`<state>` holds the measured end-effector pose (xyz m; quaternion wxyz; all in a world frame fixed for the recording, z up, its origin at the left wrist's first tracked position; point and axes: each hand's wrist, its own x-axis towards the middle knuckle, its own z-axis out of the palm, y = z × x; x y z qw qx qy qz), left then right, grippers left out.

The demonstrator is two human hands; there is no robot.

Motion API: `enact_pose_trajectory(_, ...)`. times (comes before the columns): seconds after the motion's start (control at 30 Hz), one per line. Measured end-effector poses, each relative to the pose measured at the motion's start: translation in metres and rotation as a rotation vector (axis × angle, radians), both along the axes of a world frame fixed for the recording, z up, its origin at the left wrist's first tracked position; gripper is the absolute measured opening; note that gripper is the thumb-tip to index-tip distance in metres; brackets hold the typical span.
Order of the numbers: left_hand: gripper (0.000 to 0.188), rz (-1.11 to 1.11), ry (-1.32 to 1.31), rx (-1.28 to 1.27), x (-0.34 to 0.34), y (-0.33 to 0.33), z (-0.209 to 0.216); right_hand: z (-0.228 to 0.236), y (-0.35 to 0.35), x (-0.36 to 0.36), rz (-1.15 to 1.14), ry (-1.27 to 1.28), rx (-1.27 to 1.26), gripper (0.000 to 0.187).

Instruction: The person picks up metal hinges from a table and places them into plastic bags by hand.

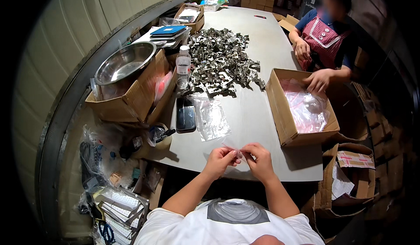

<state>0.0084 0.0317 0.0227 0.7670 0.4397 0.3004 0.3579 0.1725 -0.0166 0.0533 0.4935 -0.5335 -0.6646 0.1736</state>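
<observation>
Both my hands meet over the near edge of the table (262, 113). Between them is a small clear plastic bag (230, 146). My left hand (222, 161) has its thumb and fingers closed on the bag. My right hand (258, 158) pinches the bag's other side; whatever lies inside it is too small to make out. Just beyond my hands, flat clear plastic bags (213, 118) lie on the table beside a dark phone (186, 115). Farther back spreads a big heap of metal hinge-like parts (223, 61).
At right, an open cardboard box (280, 109) holds clear bags, and a co-worker's hand (320, 79) reaches into it. On the left stand a water bottle (183, 68) and a steel basin (124, 63) on a cardboard box (127, 107). Another carton (326, 188) sits below the table's right edge.
</observation>
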Motion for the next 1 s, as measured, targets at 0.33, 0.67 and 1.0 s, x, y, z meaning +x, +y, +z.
enact_pose_trajectory(0.33, 0.015, 0.07, 0.223, 0.629, 0.0, -0.013, 0.016, 0.007, -0.022, 0.004, 0.074, 0.266, -0.155, 0.013)
enact_pose_trajectory(0.67, 0.016, 0.366, 0.287, 0.64, 0.004, -0.015, 0.0, 0.025, -0.024, -0.018, -0.007, -0.229, 0.016, 0.015)
enact_pose_trajectory(1.0, 0.013, 0.5, 0.562, 0.685, -0.041, 0.034, 0.012, 0.028, 0.021, -0.002, 0.453, -0.463, 0.027, 0.011)
